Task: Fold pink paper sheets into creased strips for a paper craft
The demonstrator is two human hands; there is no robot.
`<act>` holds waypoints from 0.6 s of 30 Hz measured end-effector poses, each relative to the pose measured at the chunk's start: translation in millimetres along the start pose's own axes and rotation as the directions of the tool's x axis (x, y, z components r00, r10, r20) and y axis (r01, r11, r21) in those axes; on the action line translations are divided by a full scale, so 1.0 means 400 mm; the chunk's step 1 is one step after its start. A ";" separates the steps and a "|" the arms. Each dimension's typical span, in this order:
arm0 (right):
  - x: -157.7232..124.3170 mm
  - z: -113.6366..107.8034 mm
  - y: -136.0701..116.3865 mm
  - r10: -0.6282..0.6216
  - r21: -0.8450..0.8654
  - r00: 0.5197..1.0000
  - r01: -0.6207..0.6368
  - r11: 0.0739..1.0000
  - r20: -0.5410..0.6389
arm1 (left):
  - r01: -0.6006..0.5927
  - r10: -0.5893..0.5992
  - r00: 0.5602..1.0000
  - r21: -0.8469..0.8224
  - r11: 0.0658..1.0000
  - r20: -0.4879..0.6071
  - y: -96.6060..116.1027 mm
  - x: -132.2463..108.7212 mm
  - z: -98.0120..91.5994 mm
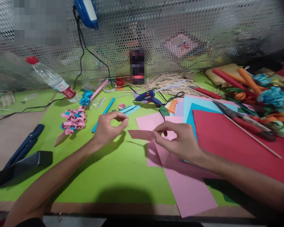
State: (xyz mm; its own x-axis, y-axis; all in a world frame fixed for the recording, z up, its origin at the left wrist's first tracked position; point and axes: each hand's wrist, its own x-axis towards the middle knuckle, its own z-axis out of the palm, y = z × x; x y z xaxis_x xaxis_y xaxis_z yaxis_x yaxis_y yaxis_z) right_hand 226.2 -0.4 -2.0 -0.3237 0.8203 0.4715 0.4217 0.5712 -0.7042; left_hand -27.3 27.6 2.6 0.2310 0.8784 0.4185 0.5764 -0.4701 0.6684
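Between the thumb and forefinger of my right hand (177, 138) is a small pink paper strip (140, 135), held above the table and pointing left. My left hand (110, 127) is just left of the strip's free end, apart from it. Its thumb and forefinger curve into a ring with the tips together, and I see nothing between them. Larger pink paper sheets (186, 189) lie beneath my right hand. Left of my left hand lies a pink paper-loop flower stem (74, 119) with blue bits, near a blue paper strip (103, 115).
A blue glue gun (148, 97) lies mid-table before a pile of thin sticks (165, 82). Red paper (239, 142) with pliers (246, 123) on it is at right. A bottle (54, 82) leans at left, above a black stapler (23, 165). A perforated metal panel (115, 41) stands behind.
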 end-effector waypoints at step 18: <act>-0.004 0.002 -0.019 -0.037 -0.008 0.998 0.038 0.999 0.049 | 0.138 -0.095 0.954 -0.138 0.981 0.284 -0.038 0.001 0.013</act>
State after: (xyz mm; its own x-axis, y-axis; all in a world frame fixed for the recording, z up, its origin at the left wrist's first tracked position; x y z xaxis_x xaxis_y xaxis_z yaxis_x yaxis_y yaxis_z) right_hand 222.8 -6.0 2.3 -0.3804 0.7961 0.4706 0.4162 0.6018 -0.6816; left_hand -32.1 35.6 -10.6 0.3886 0.9071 0.1614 0.4891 -0.3515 0.7983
